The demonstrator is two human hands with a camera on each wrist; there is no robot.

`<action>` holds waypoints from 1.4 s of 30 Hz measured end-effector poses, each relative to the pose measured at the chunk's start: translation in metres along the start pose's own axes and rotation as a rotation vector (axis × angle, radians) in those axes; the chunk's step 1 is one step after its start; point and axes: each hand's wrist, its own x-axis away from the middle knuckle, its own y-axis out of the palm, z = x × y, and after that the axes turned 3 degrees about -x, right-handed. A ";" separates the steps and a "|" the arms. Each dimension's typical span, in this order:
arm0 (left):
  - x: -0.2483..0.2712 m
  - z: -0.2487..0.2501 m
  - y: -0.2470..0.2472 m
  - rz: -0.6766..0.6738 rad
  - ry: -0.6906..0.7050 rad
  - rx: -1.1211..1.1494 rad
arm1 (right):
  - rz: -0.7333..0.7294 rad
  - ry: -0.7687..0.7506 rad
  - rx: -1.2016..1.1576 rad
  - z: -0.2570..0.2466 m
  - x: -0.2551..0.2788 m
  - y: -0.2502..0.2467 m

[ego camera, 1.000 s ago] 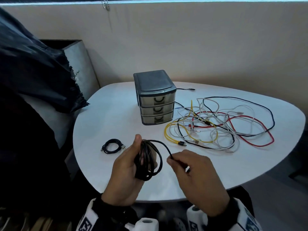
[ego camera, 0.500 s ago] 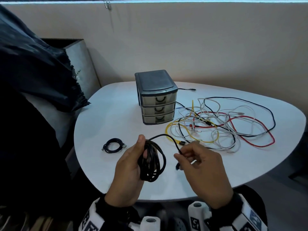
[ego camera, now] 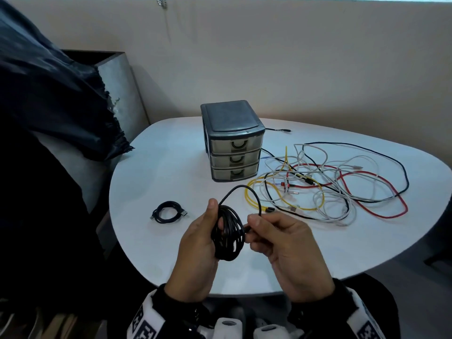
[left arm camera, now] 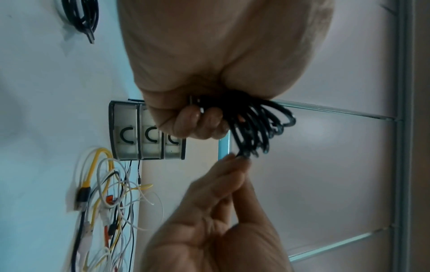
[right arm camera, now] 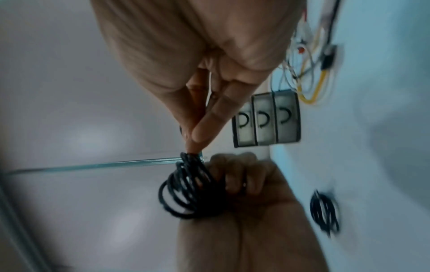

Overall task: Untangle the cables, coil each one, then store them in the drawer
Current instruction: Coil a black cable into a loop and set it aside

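Black cable [ego camera: 227,237], coiled in several loops, sits in our left hand [ego camera: 195,253], fingers curled round the bundle just above the near edge of the white table [ego camera: 151,172]. Our right hand [ego camera: 286,250] pinches the cable's free end right against the coil. A second black coil [ego camera: 168,212] lies on the table to the left. The three-drawer unit [ego camera: 233,143] stands farther back, drawers closed, and a tangle of cables [ego camera: 325,187] spreads to its right.

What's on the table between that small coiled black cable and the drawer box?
Nothing: in the head view, bare white table separates the small coiled cable from the drawer box.
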 end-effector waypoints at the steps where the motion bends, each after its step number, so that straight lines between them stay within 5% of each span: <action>1: 0.000 -0.002 0.000 0.001 0.025 0.003 | -0.035 0.056 -0.018 0.003 0.001 0.002; 5: -0.001 -0.011 0.007 0.113 0.246 -0.176 | -0.199 0.231 -0.114 0.016 0.005 0.000; 9: 0.000 -0.015 0.015 0.132 0.455 -0.349 | -0.277 0.179 -0.170 0.013 0.013 0.001; 14: -0.004 -0.016 0.006 -0.026 0.456 -0.466 | -0.153 -0.095 0.399 0.011 0.016 -0.002; 21: -0.015 -0.011 -0.010 0.028 0.564 -0.723 | -0.130 -0.236 0.763 0.016 0.015 -0.012; 26: -0.032 0.005 -0.031 0.198 0.482 -0.631 | -0.108 -0.290 0.746 0.008 0.022 -0.014; 30: -0.026 0.005 -0.023 0.107 0.489 -0.576 | -0.135 -0.141 0.661 0.008 0.018 -0.007; 37: -0.023 -0.002 -0.023 -0.021 0.443 -0.548 | -0.247 -0.126 0.592 0.004 0.013 -0.013; 40: -0.022 -0.004 -0.024 -0.050 0.376 -0.540 | -0.239 -0.247 0.741 0.003 0.008 -0.025; 42: -0.022 -0.005 -0.025 -0.040 0.346 -0.569 | -0.206 -0.486 1.032 0.000 0.002 -0.036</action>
